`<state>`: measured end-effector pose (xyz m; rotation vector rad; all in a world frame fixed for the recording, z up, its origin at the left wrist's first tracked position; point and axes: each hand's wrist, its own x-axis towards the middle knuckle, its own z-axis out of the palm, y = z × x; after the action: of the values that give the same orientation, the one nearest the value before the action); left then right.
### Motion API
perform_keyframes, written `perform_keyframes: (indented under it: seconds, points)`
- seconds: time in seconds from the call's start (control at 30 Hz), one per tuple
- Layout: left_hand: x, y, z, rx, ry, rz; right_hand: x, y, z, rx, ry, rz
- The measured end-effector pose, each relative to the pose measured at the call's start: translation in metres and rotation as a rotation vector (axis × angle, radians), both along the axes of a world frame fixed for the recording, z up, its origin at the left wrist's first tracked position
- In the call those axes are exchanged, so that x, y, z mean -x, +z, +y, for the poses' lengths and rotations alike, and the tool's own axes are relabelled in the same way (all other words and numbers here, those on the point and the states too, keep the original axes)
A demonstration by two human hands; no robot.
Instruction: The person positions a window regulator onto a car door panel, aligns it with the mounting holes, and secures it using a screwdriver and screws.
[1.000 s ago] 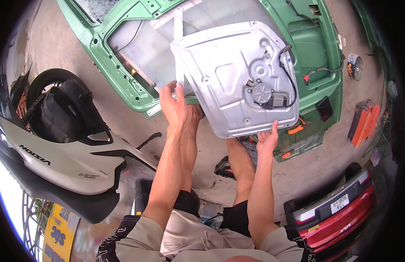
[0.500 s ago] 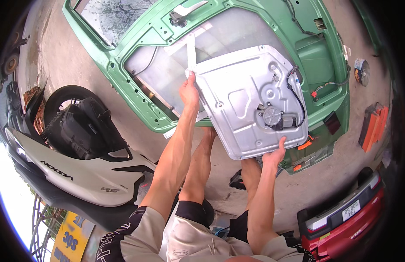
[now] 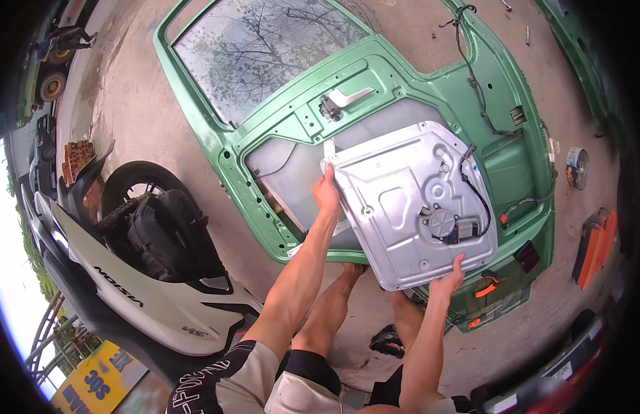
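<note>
Fingers (image 3: 327,175) had silver panel (image 3: 382,228) pinched tight | left hand (image 3: 325,192) at upper-left corner, right hand (image 3: 447,280) at bottom edge, closer in | long axis leaned up-left over green door (image 3: 499,148)

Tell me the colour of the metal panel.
Silver-grey metal panel; shows best in the head view.

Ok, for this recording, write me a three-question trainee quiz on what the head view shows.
1. True or false: the left hand holds the silver panel near its upper left corner.
2. Where does the right hand grip the panel? A: top edge; B: lower edge; C: black cable.
3. Fill in: the door behind the panel is ____ in colour.

Key: 1 true; 2 B; 3 green.
</note>
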<state>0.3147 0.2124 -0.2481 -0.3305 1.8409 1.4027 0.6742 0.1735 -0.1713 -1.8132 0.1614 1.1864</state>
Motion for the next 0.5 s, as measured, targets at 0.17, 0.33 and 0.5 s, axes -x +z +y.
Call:
perform_keyframes:
  seconds: [0.17,0.33,0.5]
  points:
    - [0.013,-0.005,-0.002,0.069,-0.045,0.011,0.011,-0.004,0.013,0.037,0.037,-0.078]
    - [0.029,0.0,0.01,0.171,-0.078,0.097,0.023,-0.009,0.028,0.029,0.026,0.003]
    - [0.041,0.014,0.018,0.292,-0.159,0.237,0.043,-0.006,0.041,0.07,-0.006,-0.045]
